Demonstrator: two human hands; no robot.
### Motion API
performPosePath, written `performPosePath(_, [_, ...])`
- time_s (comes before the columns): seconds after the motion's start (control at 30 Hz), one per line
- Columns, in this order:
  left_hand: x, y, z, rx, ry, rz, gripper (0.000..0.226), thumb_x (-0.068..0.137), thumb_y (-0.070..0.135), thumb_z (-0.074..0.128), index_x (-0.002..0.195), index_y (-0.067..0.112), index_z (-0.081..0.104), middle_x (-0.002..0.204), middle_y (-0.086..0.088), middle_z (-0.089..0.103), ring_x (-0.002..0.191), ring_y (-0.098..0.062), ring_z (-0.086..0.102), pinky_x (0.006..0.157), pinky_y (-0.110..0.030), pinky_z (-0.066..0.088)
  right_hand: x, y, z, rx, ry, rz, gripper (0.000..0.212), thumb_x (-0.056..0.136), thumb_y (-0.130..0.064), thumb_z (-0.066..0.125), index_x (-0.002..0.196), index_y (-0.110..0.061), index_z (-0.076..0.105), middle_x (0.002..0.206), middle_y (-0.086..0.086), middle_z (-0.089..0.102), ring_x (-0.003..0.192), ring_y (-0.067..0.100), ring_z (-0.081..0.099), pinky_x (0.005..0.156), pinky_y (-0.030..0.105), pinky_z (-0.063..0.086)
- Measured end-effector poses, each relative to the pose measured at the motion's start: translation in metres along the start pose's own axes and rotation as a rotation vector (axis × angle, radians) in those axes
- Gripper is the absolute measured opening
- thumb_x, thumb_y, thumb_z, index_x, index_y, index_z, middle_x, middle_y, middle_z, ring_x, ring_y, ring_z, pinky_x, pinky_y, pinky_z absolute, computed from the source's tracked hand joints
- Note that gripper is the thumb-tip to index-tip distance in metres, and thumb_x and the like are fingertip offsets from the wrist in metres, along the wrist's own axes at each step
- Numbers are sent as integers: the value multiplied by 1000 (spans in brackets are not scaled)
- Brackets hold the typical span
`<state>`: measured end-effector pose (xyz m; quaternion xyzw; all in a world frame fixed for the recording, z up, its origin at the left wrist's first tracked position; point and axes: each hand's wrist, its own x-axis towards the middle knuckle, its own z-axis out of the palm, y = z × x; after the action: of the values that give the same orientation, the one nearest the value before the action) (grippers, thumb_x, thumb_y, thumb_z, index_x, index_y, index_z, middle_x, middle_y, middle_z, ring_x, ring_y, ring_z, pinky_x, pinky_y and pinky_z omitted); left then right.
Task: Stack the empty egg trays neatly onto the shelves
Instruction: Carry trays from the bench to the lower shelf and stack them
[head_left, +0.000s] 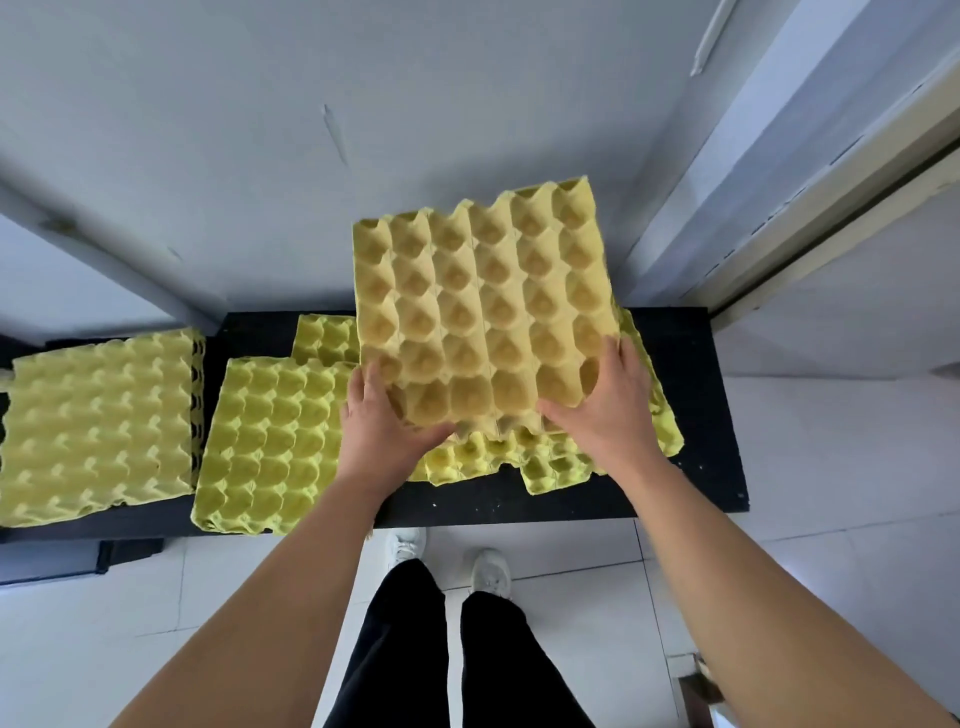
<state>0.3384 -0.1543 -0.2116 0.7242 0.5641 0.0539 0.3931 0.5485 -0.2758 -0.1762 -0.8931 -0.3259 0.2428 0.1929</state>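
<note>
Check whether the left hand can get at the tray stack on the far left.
Probably not yet: the left hand grips the lifted tray, sharing it with the right hand. The way to the far-left stack looks free once it lets go.

Bare storeroom: white tiled floor (831, 441), black bench (701, 374), egg-tray stacks (98, 426).

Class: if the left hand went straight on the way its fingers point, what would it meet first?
The lifted egg tray, which the left hand grips. Pushed on with it, the way looks free up to the grey wall; depth is unclear.
</note>
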Motion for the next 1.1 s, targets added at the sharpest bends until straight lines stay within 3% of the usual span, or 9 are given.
performPosePath(0.17, [-4, 31, -36, -60, 137, 66, 128, 52, 62, 85, 153, 23, 15, 156, -4, 26, 141, -26, 30, 112, -51, 34, 9, -33, -39, 39, 50, -79, 109, 70, -55, 75, 151, -17, 13, 159, 7, 7, 146, 30, 7, 117, 52, 20])
performPosePath(0.3, [-23, 34, -77, -79, 251, 73, 128, 56, 55, 86, 154, 21, 11, 158, -4, 20, 144, -27, 24, 115, -50, 29, -4, -73, -54, 26, 22, -188, 106, 73, -57, 72, 152, -17, 13, 160, 9, 6, 147, 29, 5, 118, 51, 15])
performPosePath(0.43, [-56, 10, -127, -131, 364, 28, 125, 56, 55, 87, 153, 24, 15, 154, -4, 27, 139, -27, 33, 112, -51, 34, -28, -128, -51, -6, -14, -329, 101, 76, -56, 70, 151, -16, 16, 160, 12, 5, 147, 30, 5, 117, 43, 10])
performPosePath(0.57, [-93, -29, -186, -179, 492, -29, 125, 52, 60, 86, 152, 27, 18, 151, 0, 31, 134, -20, 39, 109, -48, 39, -59, -194, -35, -10, -70, -483, 99, 77, -54, 70, 151, -14, 18, 159, 14, 7, 146, 29, 7, 117, 41, 12])
performPosePath(0.73, [-139, -88, -263, -212, 699, -52, 109, 55, 44, 91, 144, 24, 34, 132, 9, 43, 113, -9, 45, 97, -33, 43, -105, -287, 5, -46, -138, -655, 99, 77, -57, 69, 150, -10, 22, 156, 16, 15, 143, 31, 16, 115, 40, 19])
performPosePath(0.97, [-201, -219, -372, -170, 828, -177, 118, 49, 70, 81, 147, 21, 37, 153, 5, 28, 135, -21, 37, 110, -43, 38, -196, -420, 94, -45, -237, -813, 95, 72, -64, 66, 145, -11, 35, 147, 14, 31, 138, 29, 28, 111, 47, 33])
performPosePath(1.1, [-246, -288, -439, -138, 910, -224, 105, 54, 56, 87, 142, 16, 45, 151, 6, 30, 131, -20, 41, 107, -37, 39, -258, -492, 153, -47, -309, -875, 94, 73, -63, 66, 146, -10, 36, 152, 17, 25, 142, 30, 23, 113, 47, 30])
